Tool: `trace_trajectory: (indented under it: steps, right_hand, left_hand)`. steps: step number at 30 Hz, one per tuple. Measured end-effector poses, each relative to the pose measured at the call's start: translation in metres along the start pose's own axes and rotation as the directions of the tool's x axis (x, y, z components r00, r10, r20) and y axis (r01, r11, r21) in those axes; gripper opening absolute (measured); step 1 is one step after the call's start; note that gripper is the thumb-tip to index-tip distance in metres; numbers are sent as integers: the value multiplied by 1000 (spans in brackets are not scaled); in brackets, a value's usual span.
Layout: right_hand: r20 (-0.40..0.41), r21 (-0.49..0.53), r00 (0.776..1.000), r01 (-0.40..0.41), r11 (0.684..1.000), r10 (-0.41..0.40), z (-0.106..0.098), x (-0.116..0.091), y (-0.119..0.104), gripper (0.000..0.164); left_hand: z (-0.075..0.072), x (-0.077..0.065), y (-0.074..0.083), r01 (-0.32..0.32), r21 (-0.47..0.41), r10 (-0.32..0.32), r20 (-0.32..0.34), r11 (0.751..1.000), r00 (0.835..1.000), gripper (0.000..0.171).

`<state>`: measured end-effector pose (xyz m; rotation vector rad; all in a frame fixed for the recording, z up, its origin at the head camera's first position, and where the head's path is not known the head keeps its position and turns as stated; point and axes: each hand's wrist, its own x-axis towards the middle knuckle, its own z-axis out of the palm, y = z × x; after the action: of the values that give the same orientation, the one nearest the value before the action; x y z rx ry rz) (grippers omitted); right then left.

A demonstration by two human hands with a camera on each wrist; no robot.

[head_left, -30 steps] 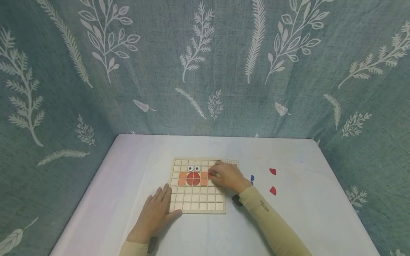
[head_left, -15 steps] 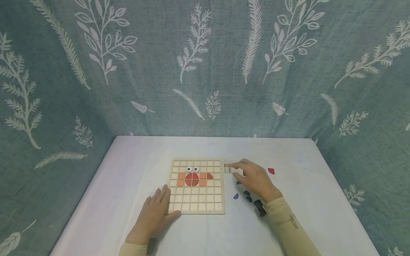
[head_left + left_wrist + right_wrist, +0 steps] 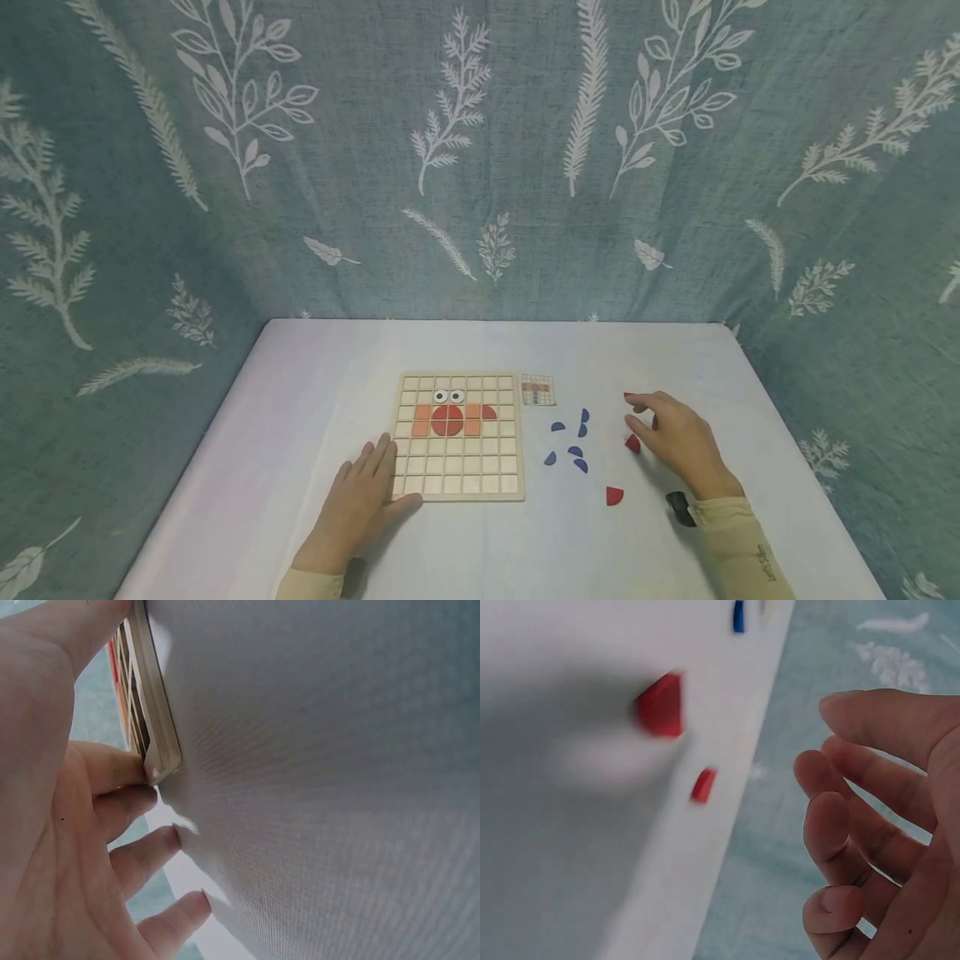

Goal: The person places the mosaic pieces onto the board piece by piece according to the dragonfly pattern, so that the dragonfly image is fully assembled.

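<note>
- Right hand (image 3: pixel 684 442) has moved from the grid card (image 3: pixel 538 390) to the red pieces (image 3: pixel 614 497), thumb and fingers parted, holding nothing.
- Left hand (image 3: pixel 356 500), fingers spread, touches the wooden board's (image 3: pixel 459 498) left edge.
- Blue pieces (image 3: pixel 581 466) lie on the desk (image 3: pixel 337 358) right of the board.

red wedges (image 3: pixel 614 497) loose near pale gridded board (image 3: pixel 453 467)

Dark lettering (image 3: pixel 766 563) marks the tan right sleeve (image 3: pixel 731 529).

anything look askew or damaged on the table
Nothing stands out: the orange squares look neatly set in the board; the blue pieces and loose red pieces to its right lie scattered, but none looks broken.
</note>
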<state>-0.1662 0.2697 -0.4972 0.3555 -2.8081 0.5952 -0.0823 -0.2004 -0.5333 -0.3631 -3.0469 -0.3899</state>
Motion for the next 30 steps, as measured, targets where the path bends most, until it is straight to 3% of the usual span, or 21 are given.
trace_trajectory:
  steps: [6, 11, 15, 24, 30]
  right_hand:
    - [104, 19, 989, -109, 994, 107, -3, -14, 9, 25]
    - [240, 6, 948, -218, 976, 210, 2, -19, 11, 31]
    - [306, -11, 922, -245, 969, 237, 7, -19, 11, 37]
    - [256, -3, 956, -149, 989, 145, 14, -17, 11, 31]
    - [256, -14, 959, -126, 992, 126, 18, -15, 9, 29]
  left_hand:
    - [-2, -2, -1, -3, 0, 3, -12, 1000, 1000, 88]
    - [0, -1, -2, -3, -2, 3, -12, 1000, 1000, 89]
    - [1, -1, -2, -8, 4, 8, -12, 1000, 1000, 89]
    - [1, 0, -1, -6, -6, 6, -18, 1000, 1000, 89]
    - [1, 0, -1, -12, -2, 12, -22, 1000, 1000, 88]
